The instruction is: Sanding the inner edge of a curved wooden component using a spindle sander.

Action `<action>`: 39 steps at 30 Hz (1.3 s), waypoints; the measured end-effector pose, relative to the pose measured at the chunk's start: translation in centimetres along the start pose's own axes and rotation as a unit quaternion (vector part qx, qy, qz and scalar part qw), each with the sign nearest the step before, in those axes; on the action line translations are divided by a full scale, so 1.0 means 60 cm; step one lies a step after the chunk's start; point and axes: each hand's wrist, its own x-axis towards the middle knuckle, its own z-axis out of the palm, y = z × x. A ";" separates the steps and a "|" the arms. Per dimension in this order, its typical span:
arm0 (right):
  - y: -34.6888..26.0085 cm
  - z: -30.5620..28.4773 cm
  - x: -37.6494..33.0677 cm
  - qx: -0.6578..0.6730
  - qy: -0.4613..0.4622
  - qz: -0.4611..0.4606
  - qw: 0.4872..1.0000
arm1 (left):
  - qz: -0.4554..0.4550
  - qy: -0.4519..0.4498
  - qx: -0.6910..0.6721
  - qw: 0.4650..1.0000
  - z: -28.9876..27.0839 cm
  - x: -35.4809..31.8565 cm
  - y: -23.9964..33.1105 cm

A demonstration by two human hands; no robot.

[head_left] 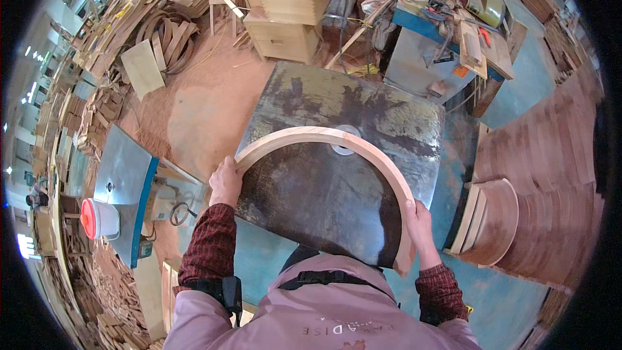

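Observation:
A pale wooden arch (304,135), bent in a half circle, lies over a dark, stained metal machine table (311,201). My left hand (225,183) is closed around its left end, at the table's left edge. Lower down on the right side, my right hand (420,225) grips the same arch, whose right end reaches past the table's near edge. The top of the curve passes over a round light metal disc (350,129) set in the table, partly covering it.
To the right stand stacked curved wooden panels (538,162) and a smaller curved piece (495,220). Left is a blue-edged metal table (123,175) with a white, red-lidded bucket (103,219). Behind are wooden boxes (282,35) and a cluttered tool bench (424,52). Sawdust covers the floor (201,110).

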 end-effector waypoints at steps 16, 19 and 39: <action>0.040 0.047 -0.202 0.037 0.136 -0.061 0.988 | 0.033 0.020 -0.013 0.999 -0.006 0.001 -0.017; 0.033 0.046 -0.190 0.063 0.126 -0.044 0.989 | 0.037 0.026 -0.016 0.999 -0.009 -0.001 -0.024; -0.066 0.052 -0.012 -0.020 0.014 -0.102 0.994 | -0.093 0.007 0.060 0.994 -0.034 -0.077 -0.127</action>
